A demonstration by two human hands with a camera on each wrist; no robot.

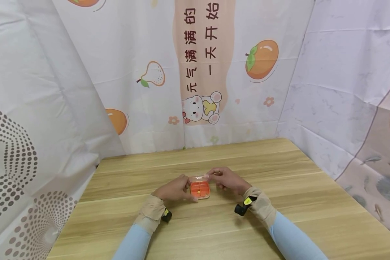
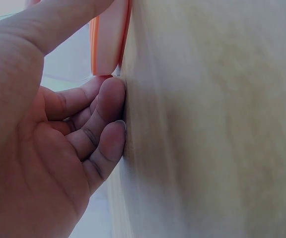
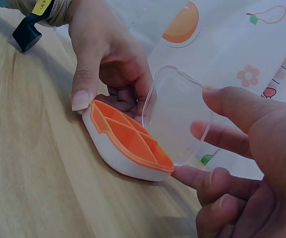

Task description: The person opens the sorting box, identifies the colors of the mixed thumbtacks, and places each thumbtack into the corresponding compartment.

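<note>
A small pill box with a white base and an orange divided tray sits on the table, its clear lid raised at the far side. Small yellow spots show in the near compartments, too small to identify. My left hand holds the box's left end, thumb at the near edge and curled fingers around the back; in the left wrist view those fingers touch the tabletop. At the lid's right edge, my right hand pinches the clear plastic between thumb and index finger. Another right finger touches the box's corner.
The wood-grain table extends around both hands. Behind it hangs a printed curtain, with further cloth at the left and right sides. A small black wrist camera hangs below the right wrist, near the tabletop.
</note>
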